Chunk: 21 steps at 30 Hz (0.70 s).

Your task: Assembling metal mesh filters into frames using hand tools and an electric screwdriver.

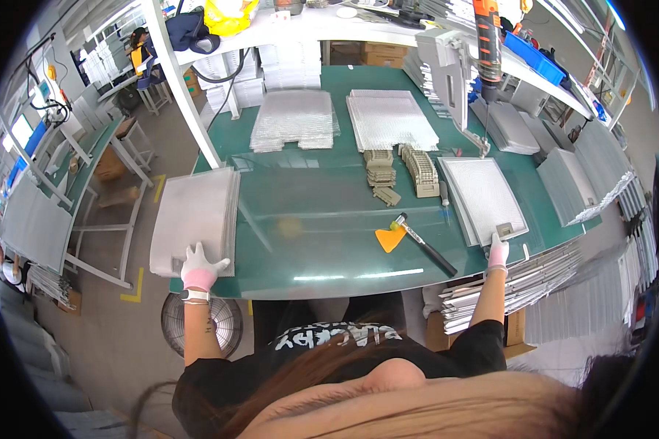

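Wearing a white and pink glove, my left hand [200,268] lies with its fingers spread on the near end of a stack of white mesh filter panels [196,208] at the table's left edge. My right hand [497,252], gloved alike, grips the near edge of a mesh filter panel [483,192] on the right side; some of its fingers are hidden below the edge. That panel lies beneath an upright machine arm [450,80] with a thin tip. Beside it are a thin dark-handled tool [444,194] and two rows of beige plastic pieces [420,173].
A small mallet [430,250] and an orange scraper [390,239] lie mid-table. Two mesh panel stacks [294,118] [389,117] stand farther back. An orange power driver [488,40] hangs at upper right. More panels [520,289] are piled beside the table, and a floor fan [220,329] stands below.
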{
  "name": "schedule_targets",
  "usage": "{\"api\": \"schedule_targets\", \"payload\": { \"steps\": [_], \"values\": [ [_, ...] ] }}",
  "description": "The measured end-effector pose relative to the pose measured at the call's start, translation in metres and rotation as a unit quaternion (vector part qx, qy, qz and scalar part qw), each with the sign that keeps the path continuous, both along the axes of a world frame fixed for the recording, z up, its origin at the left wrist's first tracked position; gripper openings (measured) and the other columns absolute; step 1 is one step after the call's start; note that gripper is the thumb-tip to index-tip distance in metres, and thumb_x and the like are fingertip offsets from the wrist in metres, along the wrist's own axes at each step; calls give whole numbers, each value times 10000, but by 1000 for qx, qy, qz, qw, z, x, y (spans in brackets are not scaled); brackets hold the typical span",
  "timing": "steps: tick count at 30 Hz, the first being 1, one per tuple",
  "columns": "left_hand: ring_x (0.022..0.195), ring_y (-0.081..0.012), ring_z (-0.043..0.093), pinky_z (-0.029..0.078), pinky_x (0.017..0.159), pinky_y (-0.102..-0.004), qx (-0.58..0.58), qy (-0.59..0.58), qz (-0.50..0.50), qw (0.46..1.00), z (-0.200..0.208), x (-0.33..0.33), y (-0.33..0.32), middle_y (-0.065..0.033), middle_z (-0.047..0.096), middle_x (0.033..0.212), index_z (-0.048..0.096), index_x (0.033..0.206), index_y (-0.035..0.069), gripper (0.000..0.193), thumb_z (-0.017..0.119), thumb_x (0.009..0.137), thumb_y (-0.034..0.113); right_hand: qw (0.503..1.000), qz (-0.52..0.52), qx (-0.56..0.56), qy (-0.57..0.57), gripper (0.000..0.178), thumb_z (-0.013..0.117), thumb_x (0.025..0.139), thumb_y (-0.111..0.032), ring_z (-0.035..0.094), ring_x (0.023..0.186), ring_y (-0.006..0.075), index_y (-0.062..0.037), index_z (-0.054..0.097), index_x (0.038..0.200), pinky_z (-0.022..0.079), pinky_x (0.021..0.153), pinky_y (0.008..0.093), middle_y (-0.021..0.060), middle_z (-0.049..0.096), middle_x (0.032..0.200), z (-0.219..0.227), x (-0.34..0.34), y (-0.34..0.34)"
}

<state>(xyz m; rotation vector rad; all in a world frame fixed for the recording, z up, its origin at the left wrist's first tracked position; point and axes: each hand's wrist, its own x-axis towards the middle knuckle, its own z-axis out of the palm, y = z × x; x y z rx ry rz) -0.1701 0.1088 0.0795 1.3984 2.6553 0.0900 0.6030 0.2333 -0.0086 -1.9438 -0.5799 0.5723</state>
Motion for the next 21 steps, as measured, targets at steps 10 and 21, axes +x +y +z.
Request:
{"api": "schedule_targets", "payload": {
  "steps": [10, 21],
  "values": [
    [1270, -377, 514, 466, 1012, -422, -14, -17, -26, 999, 2, -8, -5, -244, 304, 1531, 340, 1476, 42, 1030, 728, 715, 618, 987, 28, 102, 122, 306, 593, 936, -196, 540, 547, 90, 5, 518, 1153, 408, 423, 236, 56, 573, 765, 13, -8, 1],
    [1213, -361, 560, 486, 979, -422, -33, 40, 6, 999, 25, 1, 0, -223, 401, 1483, 380, 1454, 43, 990, 741, 714, 592, 960, 66, -69, -264, 792, 655, 836, -308, 586, 1149, 413, 102, 313, 1421, 443, 1000, 420, 326, 587, 1211, 24, -27, -7]
  ]
}}
